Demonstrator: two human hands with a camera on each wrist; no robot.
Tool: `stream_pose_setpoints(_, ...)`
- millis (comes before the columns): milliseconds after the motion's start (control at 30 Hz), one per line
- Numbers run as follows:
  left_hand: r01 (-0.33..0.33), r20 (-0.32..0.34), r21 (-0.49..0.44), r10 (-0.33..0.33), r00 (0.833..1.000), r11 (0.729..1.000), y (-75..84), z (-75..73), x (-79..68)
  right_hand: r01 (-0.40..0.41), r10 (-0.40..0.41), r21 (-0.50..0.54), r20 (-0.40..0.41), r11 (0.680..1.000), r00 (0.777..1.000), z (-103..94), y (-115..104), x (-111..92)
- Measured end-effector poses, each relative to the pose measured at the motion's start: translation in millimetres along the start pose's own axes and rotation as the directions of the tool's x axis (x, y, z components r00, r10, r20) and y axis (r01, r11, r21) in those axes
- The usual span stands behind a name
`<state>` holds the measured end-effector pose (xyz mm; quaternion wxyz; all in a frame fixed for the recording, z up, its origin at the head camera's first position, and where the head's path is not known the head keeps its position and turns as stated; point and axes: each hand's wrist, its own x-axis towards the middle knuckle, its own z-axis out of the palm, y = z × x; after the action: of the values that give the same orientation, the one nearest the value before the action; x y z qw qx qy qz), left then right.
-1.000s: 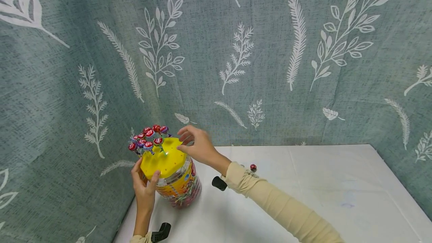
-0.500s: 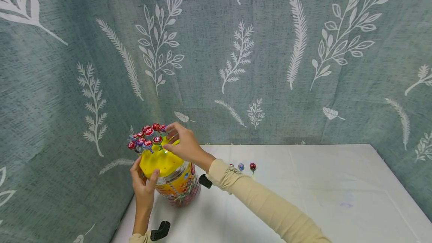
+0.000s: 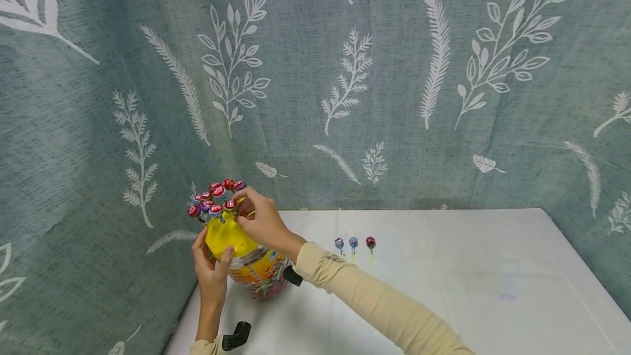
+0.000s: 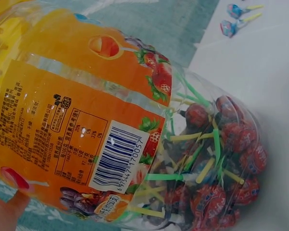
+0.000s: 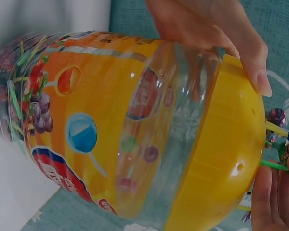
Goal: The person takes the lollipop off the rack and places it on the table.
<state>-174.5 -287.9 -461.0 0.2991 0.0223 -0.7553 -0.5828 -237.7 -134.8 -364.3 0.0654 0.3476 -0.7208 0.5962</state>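
Note:
A clear plastic candy jar (image 3: 258,275) with an orange label stands on the table, topped by a yellow lid (image 3: 231,241). Several wrapped lollipops (image 3: 217,193) stick up from holes in the lid's far left part. My left hand (image 3: 212,273) grips the lid's near left edge, thumb on top and fingers round the side. With thumb and fingers my right hand (image 3: 263,222) pinches a lollipop by its head, low over the lid; its green stick (image 5: 274,166) meets the lid in the right wrist view. Loose lollipops (image 4: 202,163) fill the jar's bottom.
Three lollipops lie in a row on the white table, red (image 3: 371,242), blue (image 3: 353,242) and red-blue (image 3: 339,243), right of the jar. A patterned green curtain (image 3: 305,97) hangs behind and along the left side of the table (image 3: 443,284).
My right hand has moved left across the lid to the standing lollipops and closed its fingers on one. The three lollipops on the table have come into view. My left hand keeps its grip.

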Motion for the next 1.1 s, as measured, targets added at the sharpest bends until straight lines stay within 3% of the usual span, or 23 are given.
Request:
stream_pose_setpoints(67, 0.001, -0.002, -0.004, -0.001, 1.0, 1.0, -10.0, -0.8, 2.4, -0.002, 0.002, 0.018, -0.012, 1.0, 1.0, 0.4, 1, -1)
stream_pose_setpoints(600, -0.027, -0.008, -0.002, 0.027, 1.0, 1.0, -9.6, 1.9, 2.4, 0.021, -0.017, 0.06, -0.062, 0.998, 0.998, -15.9, -11, 0)
stream_pose_setpoints(1100, -0.07, 0.003, -0.034, 0.07, 0.998, 0.997, -10.8, 1.0, 1.8, 0.013, -0.009, 0.106, -0.041, 0.994, 0.999, -58.6, -40, -25)
